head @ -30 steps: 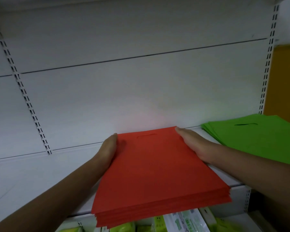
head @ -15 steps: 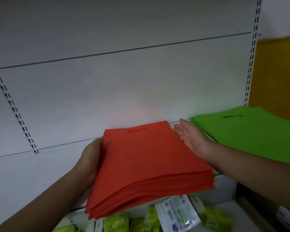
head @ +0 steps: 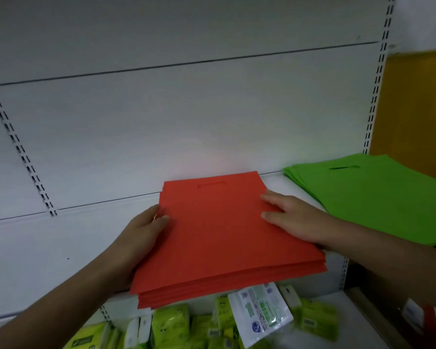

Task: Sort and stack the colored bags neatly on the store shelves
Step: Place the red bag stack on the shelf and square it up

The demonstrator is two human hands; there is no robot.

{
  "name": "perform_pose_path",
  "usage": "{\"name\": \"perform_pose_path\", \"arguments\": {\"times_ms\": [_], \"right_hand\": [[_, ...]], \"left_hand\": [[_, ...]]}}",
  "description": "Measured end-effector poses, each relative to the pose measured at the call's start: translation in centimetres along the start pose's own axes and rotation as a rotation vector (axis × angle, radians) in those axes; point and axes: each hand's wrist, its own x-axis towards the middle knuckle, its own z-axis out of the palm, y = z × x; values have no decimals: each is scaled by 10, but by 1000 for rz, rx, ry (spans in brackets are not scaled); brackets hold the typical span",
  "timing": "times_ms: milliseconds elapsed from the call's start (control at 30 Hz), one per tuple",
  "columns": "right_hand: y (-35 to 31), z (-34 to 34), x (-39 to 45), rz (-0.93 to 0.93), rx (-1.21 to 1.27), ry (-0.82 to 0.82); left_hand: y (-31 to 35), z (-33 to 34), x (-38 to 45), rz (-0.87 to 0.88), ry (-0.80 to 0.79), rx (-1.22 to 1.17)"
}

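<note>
Green and yellow packets (head: 170,323) are seen nearest, at 6 o'clock, on the lower shelf (head: 337,321), with a white pouch (head: 258,312) among them. Above them the red stack (head: 219,235) is held at the centre, its near edge overhanging the upper shelf (head: 275,183) and its far edge lying over the shelf near the back panel (head: 186,117). The stack's 9 o'clock side is gripped by the left hand (head: 141,235), thumb on top and fingers hidden beneath. Its 3 o'clock side is pressed by the right hand (head: 290,217), whose fingers (head: 271,197) are laid fairly straight on the top bag. At 2 o'clock the green stack (head: 373,197) is lying flat on the same shelf, well apart from the red one.

The red bags are judged to be thin, light and floppy singly, yet fairly firm as a pile; the layers are fanned at the near edge and could be slid askew. Hold is best taken at both side edges, with support kept under the overhang, while the pile is pushed back and squared.
</note>
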Motion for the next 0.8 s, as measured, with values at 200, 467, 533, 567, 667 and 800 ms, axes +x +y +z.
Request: {"name": "perform_pose_path", "arguments": {"times_ms": [200,467,533,567,667,800], "right_hand": [[-8,-5,-3,50,-102,-72],[-5,-5,-6,157,362,-55],[-12,1,-2,163,384,-92],[-15,3,1,151,370,-87],[-16,-4,0,162,484,-53],[-8,-10,-2,139,491,-2]], "left_hand": [[-2,-4,-10,101,-104,319],[8,-21,-4,30,78,85],[1,-1,-3,34,-29,130],[0,4,0,38,-36,147],[-2,-16,12,-55,54,-26],[-12,-38,17,-84,133,12]]}}
